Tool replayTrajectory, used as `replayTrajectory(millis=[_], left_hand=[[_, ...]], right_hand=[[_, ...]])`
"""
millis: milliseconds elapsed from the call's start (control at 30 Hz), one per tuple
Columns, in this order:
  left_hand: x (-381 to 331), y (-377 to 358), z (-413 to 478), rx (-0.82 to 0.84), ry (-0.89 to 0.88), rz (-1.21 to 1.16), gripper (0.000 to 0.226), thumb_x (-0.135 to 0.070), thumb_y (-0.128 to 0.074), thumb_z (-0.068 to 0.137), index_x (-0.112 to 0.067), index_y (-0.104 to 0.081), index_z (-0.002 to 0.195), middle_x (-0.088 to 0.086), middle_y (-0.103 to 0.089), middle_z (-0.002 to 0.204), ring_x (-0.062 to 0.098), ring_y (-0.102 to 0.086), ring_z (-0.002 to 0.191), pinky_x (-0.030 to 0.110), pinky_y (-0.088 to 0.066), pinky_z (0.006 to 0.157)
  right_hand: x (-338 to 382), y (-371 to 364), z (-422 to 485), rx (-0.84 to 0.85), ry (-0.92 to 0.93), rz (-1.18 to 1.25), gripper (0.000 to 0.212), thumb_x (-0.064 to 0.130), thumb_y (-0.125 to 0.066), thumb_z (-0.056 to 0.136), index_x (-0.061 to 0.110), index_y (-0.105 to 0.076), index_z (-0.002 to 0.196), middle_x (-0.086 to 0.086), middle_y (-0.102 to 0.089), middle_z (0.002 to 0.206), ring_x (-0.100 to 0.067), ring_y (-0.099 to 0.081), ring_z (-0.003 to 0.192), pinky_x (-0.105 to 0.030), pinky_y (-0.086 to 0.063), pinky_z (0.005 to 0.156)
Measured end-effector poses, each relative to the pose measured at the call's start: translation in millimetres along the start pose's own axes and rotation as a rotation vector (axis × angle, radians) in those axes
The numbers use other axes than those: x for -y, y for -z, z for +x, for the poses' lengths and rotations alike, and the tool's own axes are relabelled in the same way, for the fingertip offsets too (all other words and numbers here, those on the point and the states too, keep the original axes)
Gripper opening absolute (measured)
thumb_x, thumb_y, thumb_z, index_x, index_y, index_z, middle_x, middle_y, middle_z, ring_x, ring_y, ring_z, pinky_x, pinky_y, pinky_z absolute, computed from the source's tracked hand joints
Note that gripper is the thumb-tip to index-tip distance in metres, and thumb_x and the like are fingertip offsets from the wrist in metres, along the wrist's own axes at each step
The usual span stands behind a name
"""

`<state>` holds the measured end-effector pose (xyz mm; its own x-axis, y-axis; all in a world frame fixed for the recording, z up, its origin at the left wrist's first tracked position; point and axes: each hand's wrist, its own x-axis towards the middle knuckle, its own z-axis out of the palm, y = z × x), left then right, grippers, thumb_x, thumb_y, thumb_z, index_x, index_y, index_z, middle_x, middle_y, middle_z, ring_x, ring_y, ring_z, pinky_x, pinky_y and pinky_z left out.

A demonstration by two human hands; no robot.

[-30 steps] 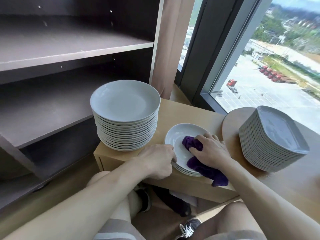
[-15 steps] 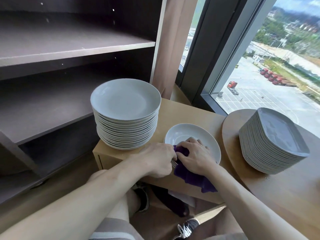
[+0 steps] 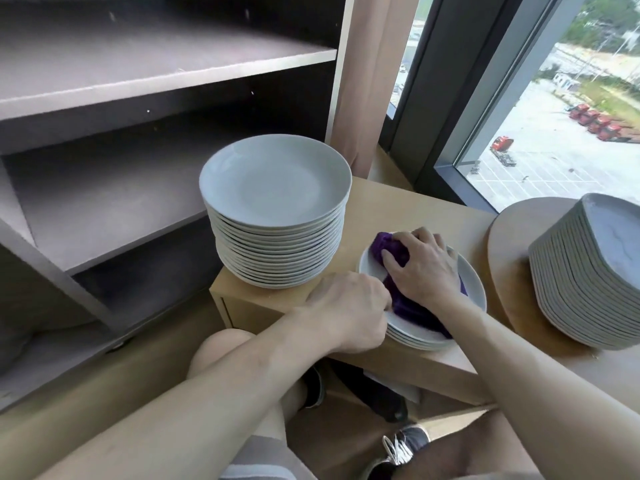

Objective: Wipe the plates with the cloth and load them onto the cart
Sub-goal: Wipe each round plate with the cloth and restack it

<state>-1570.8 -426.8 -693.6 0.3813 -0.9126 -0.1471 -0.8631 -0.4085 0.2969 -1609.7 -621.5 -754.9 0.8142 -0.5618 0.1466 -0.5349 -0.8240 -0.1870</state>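
Head view: I am looking down at a pale wooden surface (image 3: 408,206) beside a window (image 3: 554,109). My right hand (image 3: 424,268) lies palm down on a purple cloth (image 3: 389,251), its fingers curled over the bunched far end and pressing it onto the top plate (image 3: 472,289) of a short stack of white round plates (image 3: 415,341). The cloth runs under the palm and trails towards the near rim of that plate. My left hand (image 3: 349,311) is closed in a loose fist at the near left rim of the top plate and touches it. Its fingertips are hidden behind the knuckles, so I read it as gripping the rim but cannot see how. The short stack sits at the near edge of the surface.

Just to its left stands a tall stack of white round plates (image 3: 277,216), close to it but not touching. To the right, a stack of grey square-cornered plates (image 3: 588,278) rests on a round wooden board (image 3: 509,244), apart from the short stack. A dark shelving unit (image 3: 166,77) fills the left side, its shelves bare, and a pink curtain (image 3: 367,81) hangs between it and the window. Below the surface I see a bare knee (image 3: 221,351) and a laced shoe (image 3: 405,445).
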Motion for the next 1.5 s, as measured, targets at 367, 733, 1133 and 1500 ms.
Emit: replayTrajectory(millis=[367, 733, 1133, 1500], left_hand=[[-2.3, -2.2, -0.7, -0.037, -0.008, 0.056, 0.033, -0.027, -0.045, 0.094, -0.022, -0.073, 0.11, -0.004, -0.067, 0.113, 0.026, -0.065, 0.1, 0.034, -0.044, 0.072], [1.6, 2.5, -2.6, -0.015, 0.062, -0.071, 0.034, -0.025, -0.044, 0.084, -0.027, -0.075, 0.097, -0.007, -0.072, 0.104, 0.022, -0.065, 0.098, 0.039, -0.055, 0.087], [0.1, -0.2, 0.1, 0.026, 0.016, -0.018, 0.034, -0.023, -0.044, 0.088, -0.023, -0.075, 0.103, -0.004, -0.068, 0.104, 0.025, -0.064, 0.097, 0.04, -0.056, 0.086], [-16.3, 7.5, -10.2, 0.0, -0.068, 0.156, 0.023, -0.02, -0.044, 0.094, -0.016, -0.065, 0.104, 0.002, -0.061, 0.111, 0.027, -0.057, 0.091, 0.039, -0.042, 0.095]], right_hand=[[-37.6, 29.9, -25.2, 0.138, 0.036, -0.27, 0.04, 0.059, -0.035, 0.101, 0.034, -0.056, 0.123, 0.0, -0.053, 0.125, -0.028, -0.046, 0.117, -0.049, -0.04, 0.094], [-12.7, 48.7, -79.2, 0.29, 0.039, 0.007, 0.045, 0.067, -0.028, 0.096, 0.041, -0.059, 0.117, 0.011, -0.045, 0.11, -0.019, -0.046, 0.111, -0.043, -0.03, 0.105], [5.4, 29.1, -56.7, 0.236, 0.113, 0.066, 0.036, 0.064, -0.045, 0.093, 0.036, -0.058, 0.112, 0.009, -0.046, 0.123, -0.019, -0.039, 0.123, -0.047, -0.022, 0.118], [18.4, 7.7, -5.9, 0.006, -0.12, -0.191, 0.044, 0.053, -0.038, 0.1, 0.023, -0.056, 0.127, -0.008, -0.056, 0.13, -0.034, -0.048, 0.122, -0.055, -0.039, 0.098]])
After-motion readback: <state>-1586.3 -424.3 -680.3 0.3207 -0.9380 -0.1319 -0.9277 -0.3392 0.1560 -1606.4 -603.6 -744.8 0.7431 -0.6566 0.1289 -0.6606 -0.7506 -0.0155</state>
